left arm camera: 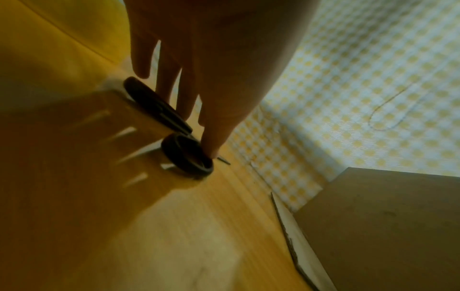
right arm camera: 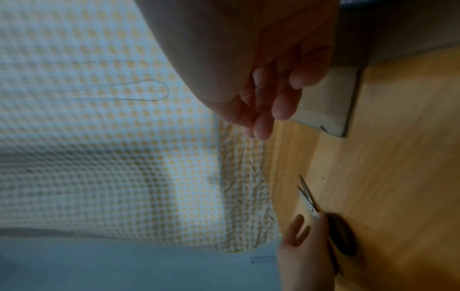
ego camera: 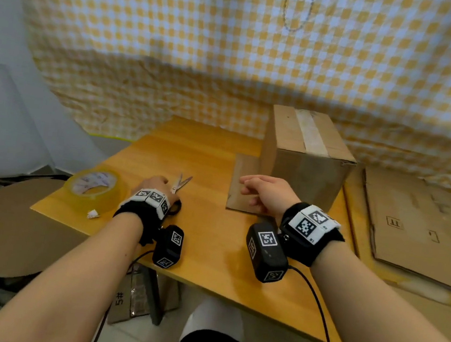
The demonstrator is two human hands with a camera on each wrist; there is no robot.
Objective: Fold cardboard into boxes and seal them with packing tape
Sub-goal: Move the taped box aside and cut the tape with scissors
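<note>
**Left hand at the scissors, taped box standing behind**

The left hand rests straight fingers on the black-handled scissors lying on the wooden surface. The right hand hovers loosely curled, holding nothing, near the sealed cardboard box. The packing tape roll sits at the surface's left edge.

It looks like a makeshift packing corner in a home or small room. A yellow-and-white checked cloth hangs as a backdrop behind a small wooden bench. Flattened cardboard lies off the bench's right edge, and a taped box stands at its far right corner.
</note>
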